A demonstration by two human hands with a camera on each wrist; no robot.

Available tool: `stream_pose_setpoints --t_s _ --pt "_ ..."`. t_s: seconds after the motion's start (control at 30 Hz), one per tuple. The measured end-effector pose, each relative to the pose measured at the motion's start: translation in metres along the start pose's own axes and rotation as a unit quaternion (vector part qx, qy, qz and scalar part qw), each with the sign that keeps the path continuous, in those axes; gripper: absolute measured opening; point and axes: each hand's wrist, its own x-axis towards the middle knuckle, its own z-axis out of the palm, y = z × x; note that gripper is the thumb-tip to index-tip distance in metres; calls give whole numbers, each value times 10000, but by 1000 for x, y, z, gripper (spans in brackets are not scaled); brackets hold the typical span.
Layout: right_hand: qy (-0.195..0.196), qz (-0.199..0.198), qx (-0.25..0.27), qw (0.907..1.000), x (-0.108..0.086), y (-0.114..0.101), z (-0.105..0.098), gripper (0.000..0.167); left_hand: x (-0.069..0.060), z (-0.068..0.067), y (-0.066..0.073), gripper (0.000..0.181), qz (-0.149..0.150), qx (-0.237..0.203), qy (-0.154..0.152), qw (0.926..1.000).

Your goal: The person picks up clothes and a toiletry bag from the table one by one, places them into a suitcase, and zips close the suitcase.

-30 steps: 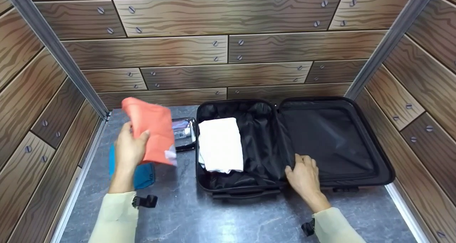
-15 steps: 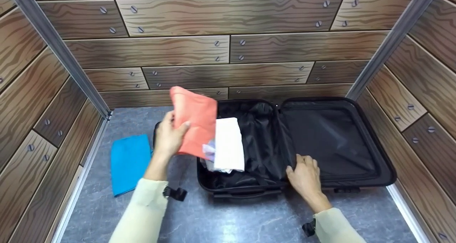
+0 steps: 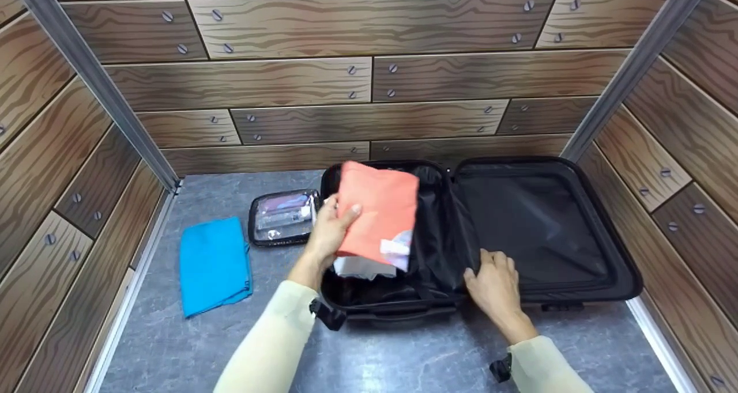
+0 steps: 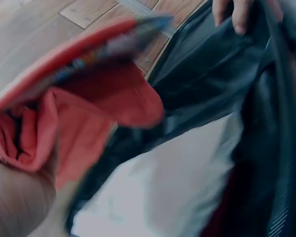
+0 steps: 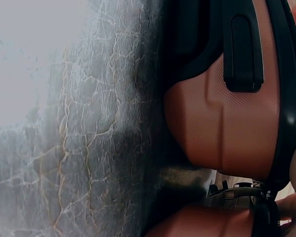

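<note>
Left hand gripping a folded coral cloth above the left half of an open suitcase.

The left thumb lies on top of the cloth, which tilts over a folded white cloth lying inside that half; a pale patch shows at the coral cloth's near right corner. The right hand holds the suitcase's inner edge where the two halves meet, fingers bent over it. The suitcase lies spread flat, black inside, with a reddish-brown shell in the right wrist view. Just left of it sits a clear, black-edged pouch with small items inside, and farther left a folded blue cloth, both on the grey marbled surface. Wood-patterned walls stand around.
</note>
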Motion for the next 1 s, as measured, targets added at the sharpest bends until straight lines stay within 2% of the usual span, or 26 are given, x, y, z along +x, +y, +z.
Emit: stream_pose_setpoints --t_s 0.07,0.13,0.2,0.27,0.37,0.43,0.53,0.63,0.7,0.73,0.8,0.9,1.0 --pt "-12 -2 4 10000 0 0 1 64 1 0 -14 43 -221 -235 103 9994" --pt "-29 -15 7 10000 0 -1 1 65 0 -3 -26 42 -423 -127 437 9981" --pt "-38 -16 15 10000 0 -1 1 65 -2 -5 -35 42 -587 202 888 9941" --pt "-30 -22 22 10000 0 -1 1 65 -4 -7 -40 44 -627 639 1271 9878" --pt "8 -16 30 10000 0 -1 0 65 -7 -8 -43 48 -591 1269 1645 9764" --pt "22 -28 19 10000 0 -1 0 64 -8 -7 -45 51 -521 1526 1777 9708" --pt "-12 -17 10 10000 0 -1 1 65 -9 -5 -46 58 -500 1613 1914 9669" --pt "-62 -22 20 10000 0 -1 1 65 -9 -4 -48 66 -301 1758 2002 9634" --pt "-64 -33 7 10000 0 -1 1 65 -10 -4 -48 71 -142 2064 1993 9578" --pt "-54 -40 2 10000 0 -1 0 65 -10 -4 -49 72 -35 2343 1962 9522" --pt "-38 -48 -13 10000 0 0 0 65 -12 -3 -47 71 159 3020 1828 9355" --pt "4 -47 -27 10000 0 1 1 64 -16 -1 -43 65 336 4094 1578 8980" --pt "1 -16 -16 10000 0 2 1 65 -22 3 -40 56 468 4874 1363 8612"
